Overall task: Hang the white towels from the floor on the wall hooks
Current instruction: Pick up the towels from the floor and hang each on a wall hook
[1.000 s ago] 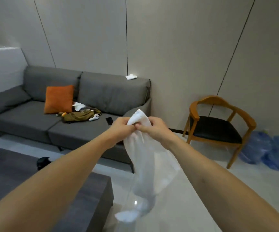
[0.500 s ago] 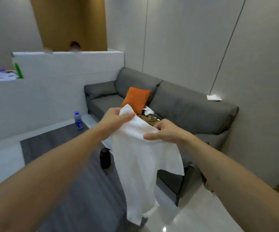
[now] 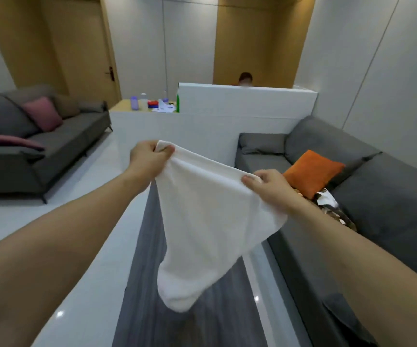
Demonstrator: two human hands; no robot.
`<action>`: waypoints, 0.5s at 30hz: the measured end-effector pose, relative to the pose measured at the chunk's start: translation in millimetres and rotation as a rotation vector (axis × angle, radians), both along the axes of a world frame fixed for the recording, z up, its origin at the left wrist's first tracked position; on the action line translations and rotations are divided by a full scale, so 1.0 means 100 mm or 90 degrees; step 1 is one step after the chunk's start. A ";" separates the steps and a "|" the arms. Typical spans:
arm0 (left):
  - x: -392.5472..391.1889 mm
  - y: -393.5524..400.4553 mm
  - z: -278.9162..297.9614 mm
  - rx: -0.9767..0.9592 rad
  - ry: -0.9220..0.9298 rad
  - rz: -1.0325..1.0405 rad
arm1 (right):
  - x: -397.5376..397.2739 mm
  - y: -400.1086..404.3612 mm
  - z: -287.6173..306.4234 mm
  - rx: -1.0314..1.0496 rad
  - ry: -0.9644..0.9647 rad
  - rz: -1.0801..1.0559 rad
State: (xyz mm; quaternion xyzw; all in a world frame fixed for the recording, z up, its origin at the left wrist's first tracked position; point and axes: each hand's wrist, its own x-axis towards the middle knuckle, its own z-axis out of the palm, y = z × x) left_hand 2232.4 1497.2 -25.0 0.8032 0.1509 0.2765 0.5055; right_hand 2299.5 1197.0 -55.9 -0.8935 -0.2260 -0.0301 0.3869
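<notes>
A white towel [image 3: 207, 221] hangs in the air in front of me, stretched along its top edge between both hands. My left hand [image 3: 149, 159] grips the upper left corner in a closed fist. My right hand [image 3: 270, 186] pinches the upper right corner, lower than the left. The rest of the towel droops down over a dark grey coffee table [image 3: 197, 321]. No wall hooks are in view.
A grey sofa [image 3: 377, 201] with an orange cushion [image 3: 313, 171] runs along the right wall. A second grey sofa [image 3: 39, 146] with a pink cushion stands at the left. A white partition [image 3: 240, 108] lies ahead, a person's head behind it, a wooden door at far left.
My view has swung left, from the chair and sofa wall round to the partition and second sofa. My hands have moved apart, spreading the towel's top edge.
</notes>
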 end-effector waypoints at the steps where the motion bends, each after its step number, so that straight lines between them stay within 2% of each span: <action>1: -0.05 0.05 0.02 0.014 -0.002 0.032 | 0.01 -0.02 0.06 -0.002 0.027 0.038; 4: -0.20 0.16 0.08 0.047 0.002 0.099 | 0.10 -0.06 0.23 -0.070 0.106 0.159; 7: -0.32 0.21 0.08 0.068 0.009 0.137 | 0.21 -0.06 0.38 -0.132 0.102 0.205; 15: -0.24 0.54 0.18 0.085 0.025 0.230 | 0.63 0.23 0.50 0.055 0.111 0.165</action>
